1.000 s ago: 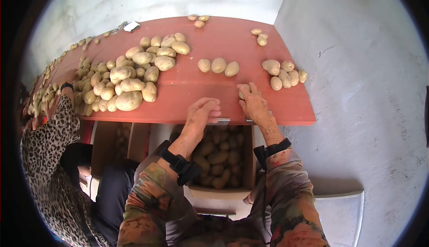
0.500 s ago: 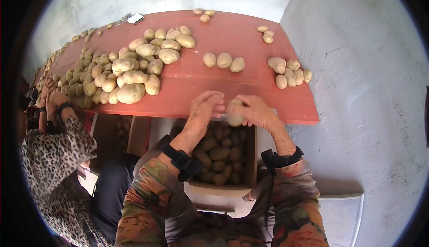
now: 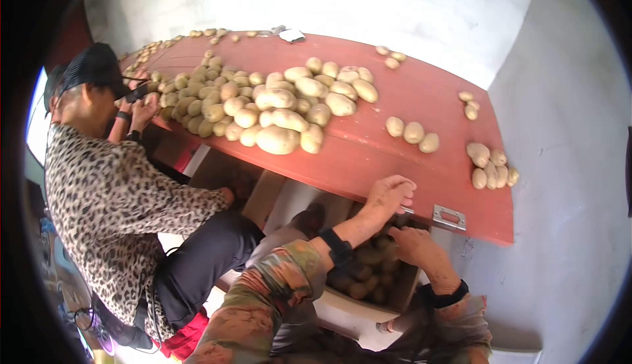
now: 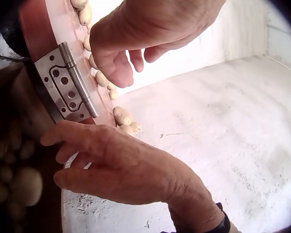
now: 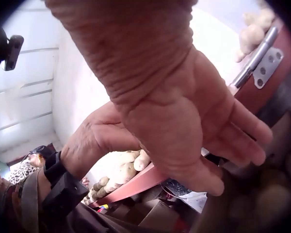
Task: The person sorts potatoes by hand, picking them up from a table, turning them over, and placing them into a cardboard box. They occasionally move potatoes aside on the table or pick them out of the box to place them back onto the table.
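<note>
My right hand [image 3: 421, 249] is over the cardboard box [image 3: 363, 303] below the table edge, fingers loosely spread with nothing between them, as the right wrist view also shows. Inside the box lie many potatoes [image 3: 362, 272]; one larger, blurred potato [image 4: 28, 187] shows just below the right fingertips in the left wrist view. My left hand [image 3: 392, 196] hovers at the front edge of the red table [image 3: 342, 166], empty, its fingers loosely bent. Close beside it on that edge is a metal hinge [image 4: 68, 85].
A big potato heap [image 3: 276, 110] covers the table's left and middle. Small groups lie to the right: three potatoes [image 3: 413, 132], a cluster [image 3: 490, 166] and others farther back. At left sits a person in a leopard-print top [image 3: 125, 212]. A wall [image 3: 566, 166] borders the right side.
My right hand took a potato from the table, brought it toward the left hand, and is now empty over the box. The head view has swung left, showing more of the other person.
</note>
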{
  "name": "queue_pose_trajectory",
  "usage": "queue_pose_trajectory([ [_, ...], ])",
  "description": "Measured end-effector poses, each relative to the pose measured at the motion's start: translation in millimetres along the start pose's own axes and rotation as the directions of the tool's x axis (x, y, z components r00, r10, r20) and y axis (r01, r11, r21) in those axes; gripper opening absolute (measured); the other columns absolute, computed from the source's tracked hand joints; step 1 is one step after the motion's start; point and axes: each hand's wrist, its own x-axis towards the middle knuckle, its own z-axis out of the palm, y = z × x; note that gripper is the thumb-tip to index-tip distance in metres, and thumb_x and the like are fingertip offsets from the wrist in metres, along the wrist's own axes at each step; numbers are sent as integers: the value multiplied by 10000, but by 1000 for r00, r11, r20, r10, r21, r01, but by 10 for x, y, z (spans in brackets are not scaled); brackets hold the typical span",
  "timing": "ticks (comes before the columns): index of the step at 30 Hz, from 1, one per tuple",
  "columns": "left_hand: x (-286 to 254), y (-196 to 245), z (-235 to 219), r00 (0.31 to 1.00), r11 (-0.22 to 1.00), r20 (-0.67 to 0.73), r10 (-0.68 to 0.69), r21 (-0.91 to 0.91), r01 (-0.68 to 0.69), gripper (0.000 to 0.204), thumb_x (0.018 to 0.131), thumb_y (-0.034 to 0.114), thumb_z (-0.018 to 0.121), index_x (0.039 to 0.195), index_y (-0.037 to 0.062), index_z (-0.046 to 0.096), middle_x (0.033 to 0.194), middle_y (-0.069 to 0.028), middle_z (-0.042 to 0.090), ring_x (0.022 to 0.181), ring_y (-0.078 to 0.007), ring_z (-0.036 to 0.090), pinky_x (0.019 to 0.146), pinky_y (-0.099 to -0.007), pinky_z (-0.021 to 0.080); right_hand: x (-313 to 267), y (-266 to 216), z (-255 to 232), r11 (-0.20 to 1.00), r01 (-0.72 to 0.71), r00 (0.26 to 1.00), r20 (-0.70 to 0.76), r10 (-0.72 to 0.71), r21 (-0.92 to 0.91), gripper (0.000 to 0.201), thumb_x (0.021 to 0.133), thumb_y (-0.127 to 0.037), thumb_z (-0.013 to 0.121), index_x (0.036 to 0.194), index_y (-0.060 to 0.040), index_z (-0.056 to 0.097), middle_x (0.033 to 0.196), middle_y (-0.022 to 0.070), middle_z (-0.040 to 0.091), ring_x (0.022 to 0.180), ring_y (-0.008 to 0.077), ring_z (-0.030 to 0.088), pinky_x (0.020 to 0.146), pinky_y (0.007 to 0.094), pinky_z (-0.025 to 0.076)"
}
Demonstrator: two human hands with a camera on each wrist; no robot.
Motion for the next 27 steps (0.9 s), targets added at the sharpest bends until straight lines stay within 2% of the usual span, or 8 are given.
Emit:
queue_pose_trajectory([
  [3,-1,6,-1,1000,1000,-2,-1,2,1,215,892,239,572,995,64,641,881,-17,620,771,-103,604,620,-234,499,-61,-82,-122,999,24,996,84,-28,47,351,802,-197,596,1130,-79,566,1003,183,638,998,326,598,860,443,465],
  [10,-24,-43,10,999,999,6,51,-1,-51,234,870,266,551,962,68,633,829,-9,589,744,-124,590,602,-256,482,-60,-34,-109,996,-14,996,94,6,84,398,804,-248,625,1158,-75,570,1010,164,639,1009,333,589,884,446,450],
  [15,-76,20,-3,999,1000,27,20,4,-20,226,880,235,577,1004,53,628,917,-35,601,806,-120,586,636,-254,495,-85,56,-66,999,6,999,46,-8,52,396,803,-251,642,1150,-74,573,970,166,647,979,341,597,856,439,461],
  [18,-117,27,67,998,997,22,59,-49,-58,226,867,251,560,969,59,621,825,-23,594,723,-120,591,583,-257,476,-155,26,-194,994,63,997,32,-65,85,363,820,-263,624,1128,-80,566,982,166,643,988,339,599,843,467,462],
  [19,-123,31,51,998,995,9,68,-70,-67,231,868,253,564,976,57,621,820,-22,597,717,-115,590,580,-255,476,-176,17,-247,996,28,999,34,-31,79,363,820,-263,624,1128,-80,566,982,166,643,988,339,599,843,467,462],
  [23,-126,67,70,999,997,-2,54,-50,-54,266,895,272,577,1016,39,621,879,-40,618,766,-125,609,621,-246,493,-173,124,-211,966,139,989,-75,-126,217,340,826,-279,637,1105,-97,568,959,158,646,924,341,617,780,464,489],
  [25,-130,89,105,999,998,22,47,-51,-46,266,895,269,578,1019,38,623,882,-42,622,766,-127,610,623,-247,495,-184,200,-248,963,103,994,-66,-89,249,318,822,-275,643,1072,-88,580,934,157,650,904,336,621,769,455,491],
  [27,-131,123,126,1000,999,-16,9,-36,-10,249,894,248,581,1017,37,627,883,-44,629,761,-125,612,624,-247,501,-187,238,-320,955,90,995,-64,-75,283,298,819,-271,649,1040,-79,592,910,156,654,883,331,625,759,446,494],
])
